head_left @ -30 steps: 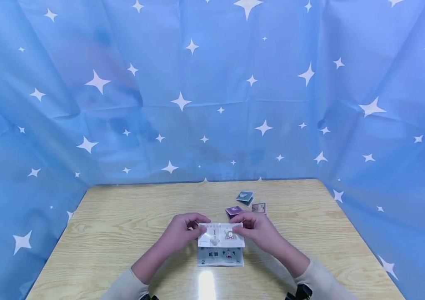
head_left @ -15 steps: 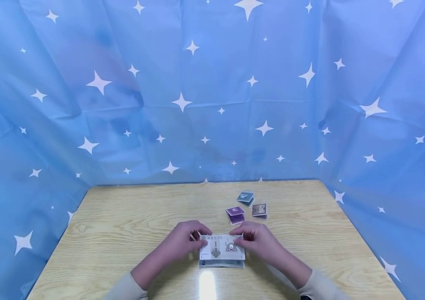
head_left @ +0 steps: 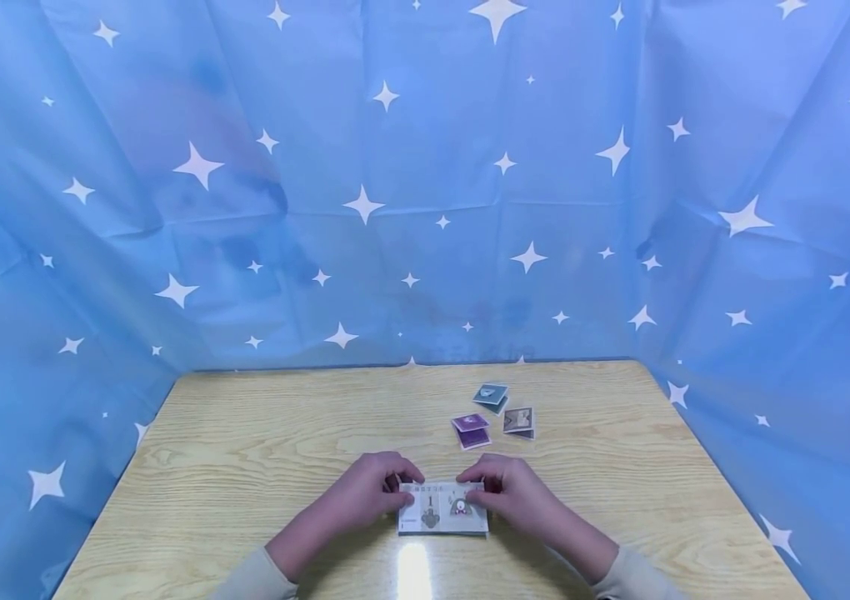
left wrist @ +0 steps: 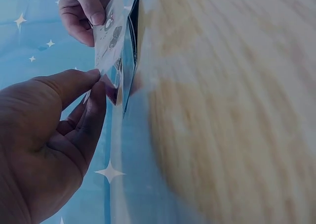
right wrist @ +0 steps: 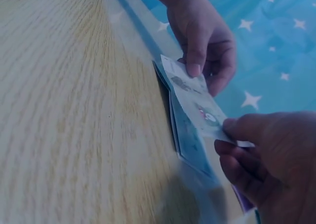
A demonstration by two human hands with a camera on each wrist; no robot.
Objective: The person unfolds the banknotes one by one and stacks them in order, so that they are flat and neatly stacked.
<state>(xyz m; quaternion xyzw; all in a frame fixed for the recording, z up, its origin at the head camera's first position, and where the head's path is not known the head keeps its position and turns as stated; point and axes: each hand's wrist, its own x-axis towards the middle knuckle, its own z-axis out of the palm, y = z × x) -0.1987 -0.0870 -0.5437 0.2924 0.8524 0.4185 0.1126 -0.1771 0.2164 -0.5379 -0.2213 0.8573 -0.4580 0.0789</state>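
A white play banknote marked 1 lies between my hands in the head view. My left hand pinches its left end between thumb and fingers. At the right end my right hand pinches it the same way. Beneath it is a folded greenish play banknote, resting on the table. The right wrist view shows the white note tilted and raised above the greenish one. From the head view, the white note hides nearly all of it.
Behind the hands, on the wooden table, lie a folded purple note, a folded grey-brown note and a folded teal note. A blue star-printed curtain hangs beyond the table.
Both hands have drawn the white banknote toward the near edge and lower, so it covers the greenish note. The purple and grey-brown notes, partly hidden before, now show fully.
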